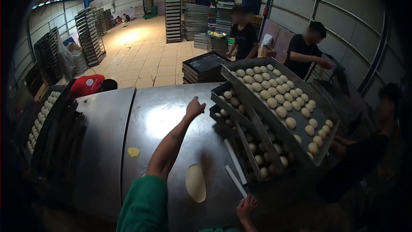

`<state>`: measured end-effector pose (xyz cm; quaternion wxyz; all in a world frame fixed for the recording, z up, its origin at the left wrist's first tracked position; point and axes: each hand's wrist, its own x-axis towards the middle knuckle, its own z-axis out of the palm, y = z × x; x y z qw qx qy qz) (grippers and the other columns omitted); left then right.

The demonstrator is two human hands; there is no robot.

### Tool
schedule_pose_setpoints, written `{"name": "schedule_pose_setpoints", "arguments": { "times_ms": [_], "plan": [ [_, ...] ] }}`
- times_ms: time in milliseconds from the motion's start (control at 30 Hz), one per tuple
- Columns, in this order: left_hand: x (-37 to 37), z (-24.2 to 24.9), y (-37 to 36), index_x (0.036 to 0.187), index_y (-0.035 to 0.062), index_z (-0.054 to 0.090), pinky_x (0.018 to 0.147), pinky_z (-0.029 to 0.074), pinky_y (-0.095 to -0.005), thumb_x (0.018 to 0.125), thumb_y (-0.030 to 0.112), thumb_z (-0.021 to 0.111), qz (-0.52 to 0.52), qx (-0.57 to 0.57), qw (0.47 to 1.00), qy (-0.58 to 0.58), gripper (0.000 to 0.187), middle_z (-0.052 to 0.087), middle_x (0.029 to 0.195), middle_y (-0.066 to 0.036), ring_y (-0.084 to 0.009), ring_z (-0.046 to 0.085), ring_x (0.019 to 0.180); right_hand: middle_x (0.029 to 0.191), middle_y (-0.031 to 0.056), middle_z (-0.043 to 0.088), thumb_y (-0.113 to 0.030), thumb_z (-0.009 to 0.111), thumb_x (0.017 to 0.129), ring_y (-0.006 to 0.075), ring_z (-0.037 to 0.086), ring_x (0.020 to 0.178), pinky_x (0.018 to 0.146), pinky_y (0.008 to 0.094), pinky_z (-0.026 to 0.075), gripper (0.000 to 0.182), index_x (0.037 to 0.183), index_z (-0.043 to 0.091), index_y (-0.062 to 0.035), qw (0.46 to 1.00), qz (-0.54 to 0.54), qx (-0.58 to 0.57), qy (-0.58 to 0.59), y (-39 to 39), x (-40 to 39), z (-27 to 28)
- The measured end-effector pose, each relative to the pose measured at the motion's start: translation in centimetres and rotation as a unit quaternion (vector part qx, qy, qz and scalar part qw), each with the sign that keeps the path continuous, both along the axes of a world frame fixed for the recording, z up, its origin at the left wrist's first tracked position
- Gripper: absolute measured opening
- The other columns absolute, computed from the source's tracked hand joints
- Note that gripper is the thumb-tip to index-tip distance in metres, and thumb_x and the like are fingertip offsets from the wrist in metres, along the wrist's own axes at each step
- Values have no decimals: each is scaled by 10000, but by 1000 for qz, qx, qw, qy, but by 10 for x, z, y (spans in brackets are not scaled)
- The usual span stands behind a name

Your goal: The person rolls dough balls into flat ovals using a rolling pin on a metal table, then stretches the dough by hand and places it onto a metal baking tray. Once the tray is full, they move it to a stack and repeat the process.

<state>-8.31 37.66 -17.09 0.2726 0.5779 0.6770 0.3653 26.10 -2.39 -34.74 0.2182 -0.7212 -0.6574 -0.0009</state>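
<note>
A flattened oval of dough (196, 183) lies on the metal table in front of me. My left hand (196, 107) is stretched out over the table beyond it, fingers apart and holding nothing, close to the stacked trays. At the lower right, my right hand (246, 207) is closed around the near end of a white rod like a rolling pin (236, 181). Beside that rod lies a second white rod (235, 161), against the trays. A small yellowish scrap of dough (133, 152) sits to the left of my forearm.
A tilted tray (274, 133) full of round dough balls (280, 111) tops a stack at right. More dough trays (40, 124) stand at left. A person in red (88, 86) bends beyond the table; several people in black stand at right. Racks (173, 15) rise behind.
</note>
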Motion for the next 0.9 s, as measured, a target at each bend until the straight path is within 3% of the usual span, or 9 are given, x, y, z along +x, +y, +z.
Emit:
{"name": "schedule_pose_setpoints", "arguments": {
  "times_ms": [33, 100, 200, 267, 300, 333, 400, 567, 900],
  "plan": [
    [16, -18, 5, 1210, -56, 527, 651, 547, -358, 809, 298, 673, -43, 25, 998, -47, 555, 688, 713, -143, -226, 689, 643, 1176, 235, 521, -184, 523, 862, 413, 484, 1098, 952, 527, 361, 395, 1192, 529, 32, 1000, -4, -6, 5, 2, 3, 0],
    [61, 1, -55, 978, 6, 676, 688, 534, -312, 867, 318, 683, -215, 18, 953, -215, 332, 695, 842, -76, -148, 664, 753, 1175, 237, 523, -181, 526, 857, 414, 483, 1102, 953, 531, 359, 394, 1186, 534, 36, 999, -19, -32, 10, 6, 1, 10],
    [108, 32, -169, 978, 49, 675, 754, 535, -294, 913, 200, 655, -404, -74, 858, -308, 166, 693, 921, -59, -129, 660, 815, 1175, 233, 505, -171, 519, 850, 418, 463, 1117, 955, 543, 348, 406, 1194, 517, 45, 997, -29, -59, 27, 8, -4, 9],
    [123, 59, -237, 1050, 14, 634, 797, 509, -328, 986, 242, 532, -523, -54, 823, -215, 259, 670, 889, -86, -177, 645, 861, 1235, 219, 535, -249, 497, 901, 414, 487, 1136, 931, 553, 368, 426, 1255, 539, -16, 999, -29, 21, -12, 5, -4, 4],
    [127, 73, -266, 1073, 6, 615, 890, 465, -352, 1002, 233, 486, -593, -51, 749, -291, 271, 654, 984, -112, -221, 621, 957, 1235, 219, 535, -249, 497, 901, 414, 487, 1136, 931, 553, 368, 426, 1255, 539, -16, 999, -29, 15, -14, 4, -1, 1],
    [133, 88, -294, 1002, 1, 604, 1012, 392, -419, 986, 188, 511, -623, -157, 682, -351, 209, 636, 1094, -154, -267, 587, 1071, 1207, 227, 527, -208, 512, 872, 416, 480, 1130, 940, 546, 362, 420, 1228, 534, 12, 999, -32, -26, 0, 6, 2, -3],
    [142, 78, -326, 1009, 3, 604, 1013, 388, -423, 985, 194, 511, -622, -156, 674, -367, 213, 628, 1104, -157, -272, 579, 1079, 1180, 235, 519, -168, 527, 842, 417, 473, 1123, 949, 540, 356, 414, 1201, 528, 39, 997, -28, -76, 10, 5, 2, -2],
    [156, 88, -397, 1047, 12, 601, 1020, 367, -442, 977, 225, 512, -617, -124, 650, -425, 241, 589, 1151, -170, -294, 538, 1117, 1176, 251, 510, -163, 498, 854, 418, 468, 1133, 970, 525, 355, 419, 1219, 501, 42, 999, -18, -32, -7, 7, -5, 14],
    [221, 126, -537, 1122, 31, 597, 1033, 326, -479, 962, 287, 515, -582, -26, 597, -552, 313, 511, 1244, -197, -339, 455, 1194, 1261, 222, 500, -177, 483, 897, 405, 452, 1191, 993, 511, 354, 414, 1265, 481, 14, 998, -27, -30, -54, 1, 0, -14]
  ]
}}
